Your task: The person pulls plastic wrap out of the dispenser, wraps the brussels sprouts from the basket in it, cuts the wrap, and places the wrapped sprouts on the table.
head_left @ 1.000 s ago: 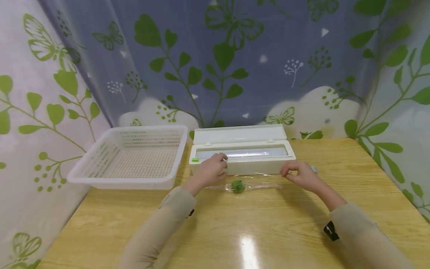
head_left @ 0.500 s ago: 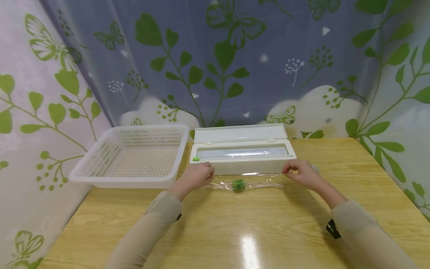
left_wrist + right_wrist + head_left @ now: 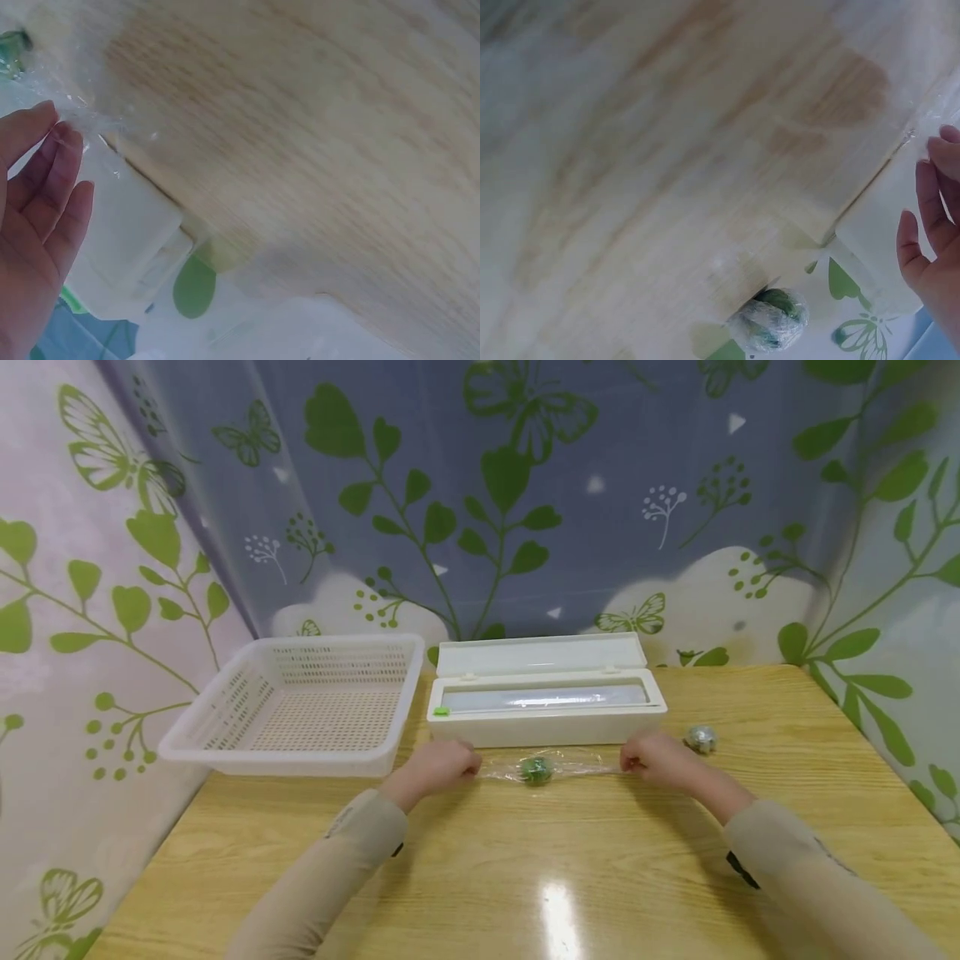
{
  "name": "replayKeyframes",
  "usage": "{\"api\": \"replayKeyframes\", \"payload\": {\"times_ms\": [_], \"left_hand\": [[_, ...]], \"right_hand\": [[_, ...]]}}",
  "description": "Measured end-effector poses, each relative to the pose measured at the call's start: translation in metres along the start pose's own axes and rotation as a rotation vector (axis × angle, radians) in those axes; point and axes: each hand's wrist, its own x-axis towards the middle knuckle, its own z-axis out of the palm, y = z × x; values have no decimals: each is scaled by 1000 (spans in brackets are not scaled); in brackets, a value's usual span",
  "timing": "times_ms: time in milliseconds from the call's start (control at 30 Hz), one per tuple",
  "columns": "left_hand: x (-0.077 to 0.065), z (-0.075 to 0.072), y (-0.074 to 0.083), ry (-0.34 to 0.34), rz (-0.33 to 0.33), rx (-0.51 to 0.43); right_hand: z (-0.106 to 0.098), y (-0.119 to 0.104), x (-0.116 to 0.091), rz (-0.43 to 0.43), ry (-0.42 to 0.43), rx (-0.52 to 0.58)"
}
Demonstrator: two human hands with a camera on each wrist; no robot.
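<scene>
A small green item (image 3: 536, 769) lies in a strip of clear plastic wrap (image 3: 581, 768) on the table, in front of the wrap box; what it is cannot be told. My left hand (image 3: 438, 766) pinches the strip's left end between thumb and fingertips, as the left wrist view shows with the hand (image 3: 45, 195) close to the box. At the other end, my right hand (image 3: 660, 762) pinches the film too, and the right wrist view has that hand (image 3: 939, 202) at its right edge. The white plastic wrap box (image 3: 547, 729) stands behind, lid raised, its roll visible inside.
On the left stands a white perforated basket (image 3: 300, 766). A film-wrapped ball (image 3: 701, 739) with green inside sits right of my right hand. Patterned curtains (image 3: 585, 568) enclose the wooden table (image 3: 480, 877) at the back and sides.
My left hand has come off the front of the box, down and left to the film's left end. The right hand has dropped slightly towards the strip, uncovering the wrapped ball.
</scene>
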Motion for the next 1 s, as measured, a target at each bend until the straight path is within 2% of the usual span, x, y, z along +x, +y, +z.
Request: {"api": "replayKeyframes", "payload": {"times_ms": [167, 300, 400, 500, 600, 733, 1000], "left_hand": [[2, 5, -1, -4, 22, -34], [1, 6, -4, -22, 17, -148], [0, 3, -6, -47, -17, -258], [-1, -1, -7, -39, -73, -318], [2, -4, -5, 21, -95, -272], [16, -7, 7, 90, -64, -211], [51, -6, 33, 8, -74, -230]], "right_hand": [[1, 1, 0, -2, -33, -15], [1, 1, 0, 1, -70, 61], [-4, 0, -2, 81, -81, 150], [-9, -4, -2, 171, -34, 163], [-10, -12, 5, 178, 19, 102], [-4, -26, 26, 110, 21, 93], [19, -50, 65, 33, -44, 116]]}}
